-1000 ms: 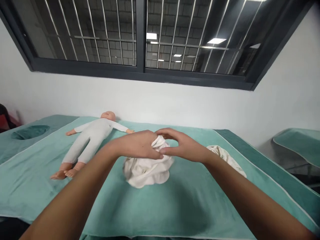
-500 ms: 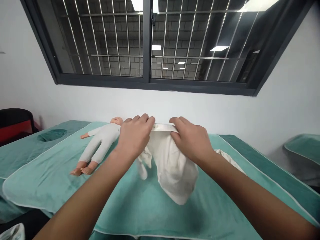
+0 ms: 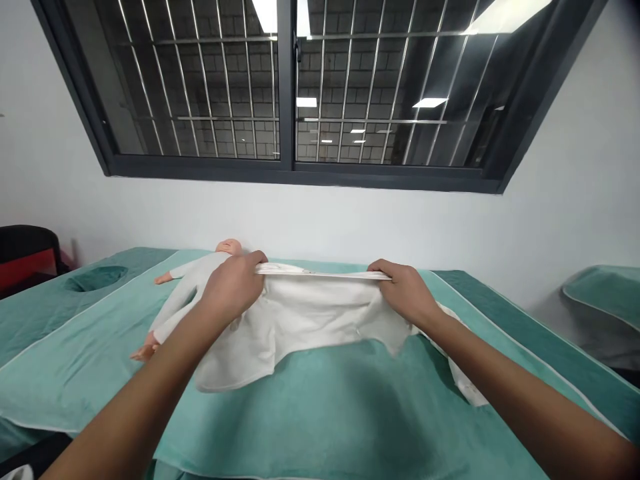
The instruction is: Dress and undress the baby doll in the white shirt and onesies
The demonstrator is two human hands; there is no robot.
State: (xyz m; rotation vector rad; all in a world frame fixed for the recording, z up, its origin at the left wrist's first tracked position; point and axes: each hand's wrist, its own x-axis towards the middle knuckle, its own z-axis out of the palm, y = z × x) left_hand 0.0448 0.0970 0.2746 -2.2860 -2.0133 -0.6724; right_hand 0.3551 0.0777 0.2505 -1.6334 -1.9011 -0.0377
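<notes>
White garment (image 3: 320, 307): held up in front, top edge pulled near straight between the two hands, rest hanging loose in folds over the bed (image 3: 300, 413). Lower edge uneven, lower on the left. Can't tell if any of it touches the bed

Left hand (image 3: 234, 283): fingers closed on the left end of the top edge, knuckles up. Right hand (image 3: 407, 290): fingers closed on the right end, pinching the edge. Hands well apart, about level

More white cloth (image 3: 469, 387) by the right forearm, partly hidden behind it. Can't tell if it's joined to the garment

Doll (image 3: 190, 273) in pale bodysuit, on its back on the bed, left of the garment, head towards the wall (image 3: 310, 213). Left hand and forearm cover part of it

Bed: green cover, white piping, round recess (image 3: 97, 279) at the far left. Black and red chair-like item (image 3: 27, 263) past that. Another green surface (image 3: 607, 293) at the right edge of view. Dark-framed window (image 3: 287, 100) with metal bars above the bed
</notes>
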